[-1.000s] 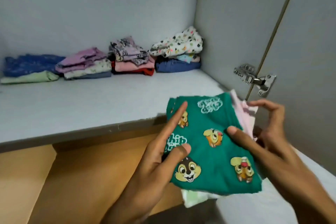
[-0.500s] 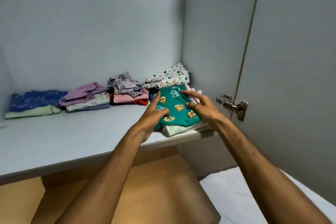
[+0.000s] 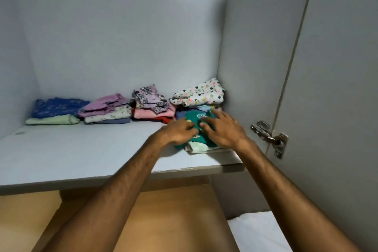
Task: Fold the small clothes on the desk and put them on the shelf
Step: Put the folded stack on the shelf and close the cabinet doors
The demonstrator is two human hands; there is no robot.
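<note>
Foreground, lower right: white bedding (image 3: 257, 233), cut off by the frame's bottom edge. Lower centre: a tan wooden surface (image 3: 176, 217) beneath the shelf, partly covered by both forearms.

Shelf (image 3: 81, 161): pale grey board, front edge running left to right, bare across its front left half.

Left hand (image 3: 181, 132): palm down on the near left part of the green garment, fingers (image 3: 189, 128) curled and pressing into the cloth; whether they pinch it cannot be told.

Right hand (image 3: 224, 130): palm down, fingers (image 3: 206, 127) spread flat over the right side of the same garment, pressing rather than gripping.

Green garment (image 3: 197, 121): folded, with a cartoon print mostly hidden by the hands. It lies on the shelf near the right wall, long axis running from the front edge toward the back. Its far end touches the rightmost pile. Beneath it, a pale folded piece (image 3: 199, 147) shows only at the near edge.

Right: a metal hinge (image 3: 270, 138) on the cupboard door.

Back row, right to left: white clover-print pile (image 3: 199, 94); lilac-on-pink-and-red pile (image 3: 152, 106); pink-and-cream pile (image 3: 107, 109); blue-on-light-green pile (image 3: 55, 110). Lower layers are hard to make out.
</note>
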